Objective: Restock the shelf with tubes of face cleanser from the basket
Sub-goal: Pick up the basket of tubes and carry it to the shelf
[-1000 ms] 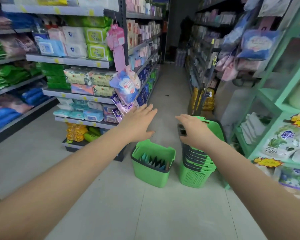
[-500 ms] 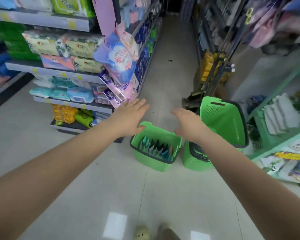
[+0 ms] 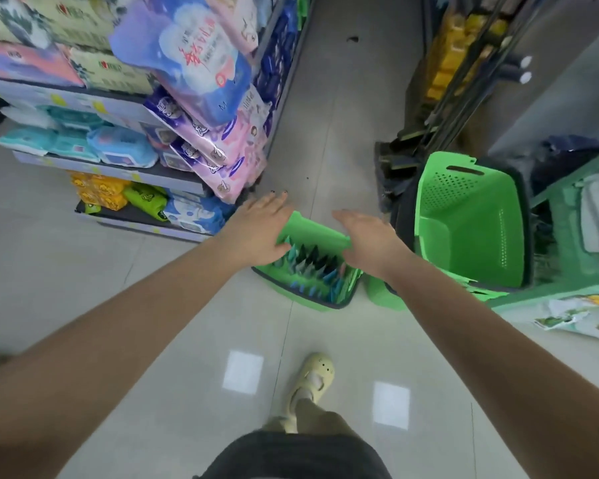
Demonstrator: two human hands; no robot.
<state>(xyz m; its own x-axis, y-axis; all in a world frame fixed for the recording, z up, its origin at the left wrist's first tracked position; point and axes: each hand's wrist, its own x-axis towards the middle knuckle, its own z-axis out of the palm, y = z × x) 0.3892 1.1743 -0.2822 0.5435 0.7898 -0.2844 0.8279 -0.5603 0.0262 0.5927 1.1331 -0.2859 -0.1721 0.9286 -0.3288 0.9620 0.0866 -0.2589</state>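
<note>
A small green basket [image 3: 313, 229] stands on the tiled floor of a shop aisle. Several tubes of face cleanser [image 3: 310, 262] stand upright inside it, in teal, blue and dark colours. My left hand [image 3: 260, 233] hovers over the basket's left side with fingers straight and spread. Over the right side is my right hand [image 3: 369, 236], also with fingers extended. Neither hand holds anything. Whether they touch the rim I cannot tell.
A stack of empty green baskets [image 3: 471, 219] leans just right of the small one. Shelves of wipes and pads [image 3: 125, 150] stand at the left, hanging packs [image 3: 218, 133] jut into the aisle. A green shelf unit [image 3: 588, 216] is at right. My foot [image 3: 313, 382] is below.
The view has tilted down and closed in on the basket. Both hands have come lower and now sit over the basket's two sides.
</note>
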